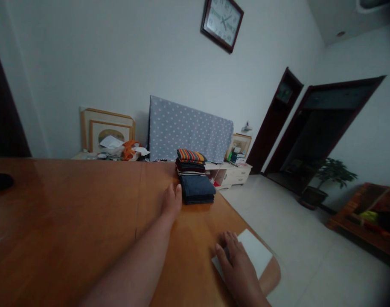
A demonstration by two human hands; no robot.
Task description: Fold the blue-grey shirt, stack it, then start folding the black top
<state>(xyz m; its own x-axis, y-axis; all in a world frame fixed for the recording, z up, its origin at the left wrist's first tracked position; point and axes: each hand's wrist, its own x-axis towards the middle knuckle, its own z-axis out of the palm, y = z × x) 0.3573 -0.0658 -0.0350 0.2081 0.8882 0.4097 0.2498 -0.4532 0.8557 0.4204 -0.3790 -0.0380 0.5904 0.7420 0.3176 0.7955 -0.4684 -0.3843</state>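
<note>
- The jeans (199, 189) lie folded near the table's far edge; the flat layers probably keep them steady.
- At twelve o'clock from them, a pile of dark clothes (190, 167) carries a striped cloth (191, 155) on top, likely kept level by its folding.
- At eight o'clock, the left hand (172, 200) stands edge-on just beside the jeans, seemingly as a side guide; one cannot tell whether it touches them, or how its fingers are set.
- Between four and five o'clock, the right hand (238, 264) lies palm down, fingers slightly apart, on a white sheet (255, 251), perhaps to hold it flat. The sheet sits by the rounded corner of the table (86, 204).
</note>
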